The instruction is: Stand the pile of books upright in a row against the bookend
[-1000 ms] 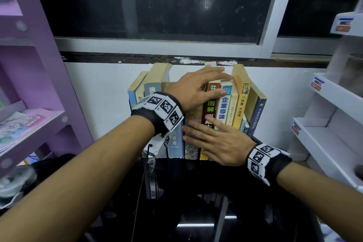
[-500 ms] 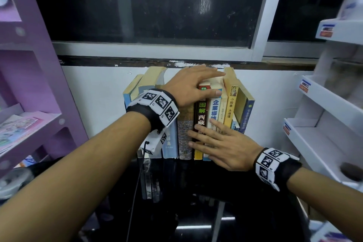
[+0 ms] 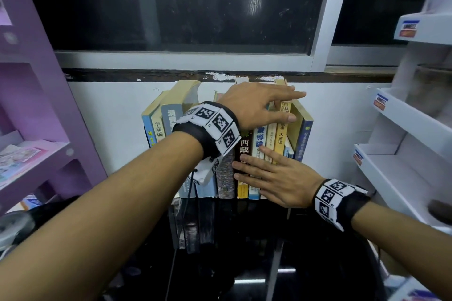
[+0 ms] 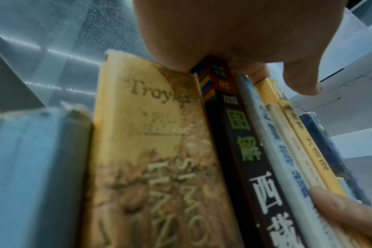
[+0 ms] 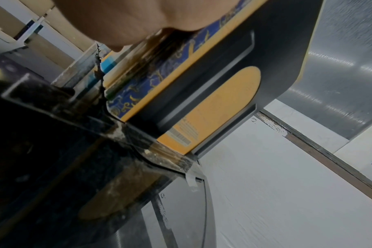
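Note:
A row of books [image 3: 280, 139] stands upright on the black table [image 3: 244, 264] against the white wall. My left hand [image 3: 259, 105] lies over the tops of the right-hand books with straight fingers, the thumb on the yellow spine. My right hand [image 3: 276, 178] presses flat against the lower spines. In the left wrist view the left hand [image 4: 244, 33] rests above a yellowed book [image 4: 149, 134] and a dark book [image 4: 240, 134]. The right wrist view shows the dark grey bookend [image 5: 234, 50] against the outer blue book [image 5: 159, 80], below the right hand [image 5: 117, 20].
A purple shelf unit [image 3: 36, 105] stands at the left with magazines on it. A white display rack [image 3: 403, 154] stands close on the right. A window sill [image 3: 171, 74] runs just above the books. A cable [image 3: 188, 193] hangs from my left wrist.
My left hand has slid to the right along the book tops, reaching the yellow book. The right-hand books stand straighter. My right hand stays flat on the spines.

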A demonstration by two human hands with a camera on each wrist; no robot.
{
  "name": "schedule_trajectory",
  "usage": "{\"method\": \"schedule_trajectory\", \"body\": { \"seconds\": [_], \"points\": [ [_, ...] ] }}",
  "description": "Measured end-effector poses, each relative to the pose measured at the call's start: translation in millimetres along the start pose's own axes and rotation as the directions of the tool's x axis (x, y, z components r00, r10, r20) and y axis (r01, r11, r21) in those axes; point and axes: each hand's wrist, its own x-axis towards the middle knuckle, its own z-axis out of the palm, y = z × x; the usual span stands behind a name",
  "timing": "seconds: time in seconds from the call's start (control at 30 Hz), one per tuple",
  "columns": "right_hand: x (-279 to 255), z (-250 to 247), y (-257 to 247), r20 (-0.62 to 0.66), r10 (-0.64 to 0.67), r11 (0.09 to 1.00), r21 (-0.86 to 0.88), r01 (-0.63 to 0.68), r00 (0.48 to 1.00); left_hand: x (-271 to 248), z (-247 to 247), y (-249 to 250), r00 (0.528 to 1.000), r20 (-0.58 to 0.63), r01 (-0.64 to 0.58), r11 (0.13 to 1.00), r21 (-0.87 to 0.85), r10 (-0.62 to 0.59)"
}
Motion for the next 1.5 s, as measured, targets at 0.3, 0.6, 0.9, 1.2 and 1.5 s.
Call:
{"method": "schedule_trajectory", "body": {
  "seconds": [0.3, 0.6, 0.9, 1.2, 1.5],
  "points": [
    [4.2, 10.7, -0.3, -0.035, 0.005, 1.000, -0.015, -0.006, 0.999, 2.8, 2.6, -4.3, 0.999, -0.014, -0.039, 0.999, 0.023, 0.039],
    [6.3, 17.3, 3.7, -0.045, -0.002, 1.000, -0.001, 0.002, 0.999, 6.5, 4.6, -8.3, 0.998, -0.032, -0.048, 0.998, 0.040, 0.049],
    [6.4, 17.3, 3.4, -0.051, 0.006, 0.999, 0.031, -0.005, 0.999, 6.5, 6.8, -10.8, 0.996, -0.052, -0.066, 0.997, 0.046, 0.069],
    [3.0, 9.0, 0.0, -0.035, 0.025, 0.999, 0.049, -0.023, 0.999, 2.9, 6.5, -5.5, 0.996, -0.078, -0.052, 0.999, 0.016, 0.053],
    [1.4, -18.0, -10.9, 0.036, 0.053, 0.994, 0.089, -0.056, 0.998, -13.1, -6.7, -2.4, 0.982, -0.171, 0.008, 0.914, -0.405, -0.085]
  ]
}}
